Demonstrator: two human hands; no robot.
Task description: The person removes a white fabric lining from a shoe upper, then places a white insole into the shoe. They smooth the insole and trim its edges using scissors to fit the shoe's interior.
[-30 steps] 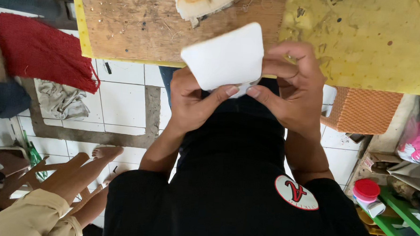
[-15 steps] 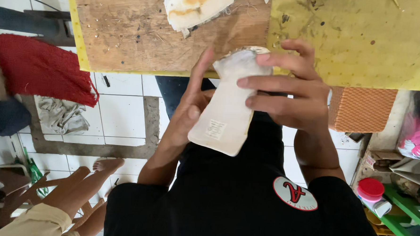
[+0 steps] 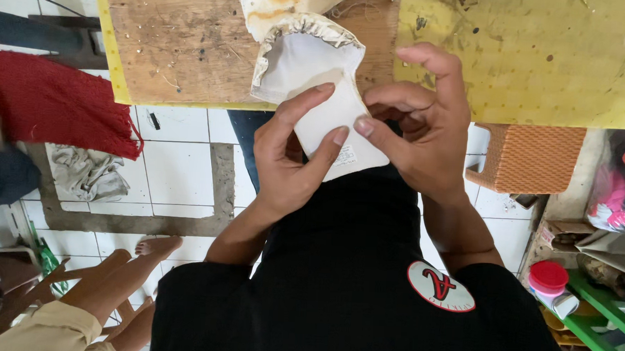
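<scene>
Head view: both hands, left (image 3: 292,164) and right (image 3: 416,134), clamped together on white fabric piece (image 3: 317,77) with small white label (image 3: 346,156).

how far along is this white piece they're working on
Done, judging by its look: the white piece already has a frayed, gathered rim at its far end. In hand: the left hand and right hand pinch its near end together above the lap. Left: it is not yet set down on the wooden board, where another stained piece lies.
</scene>
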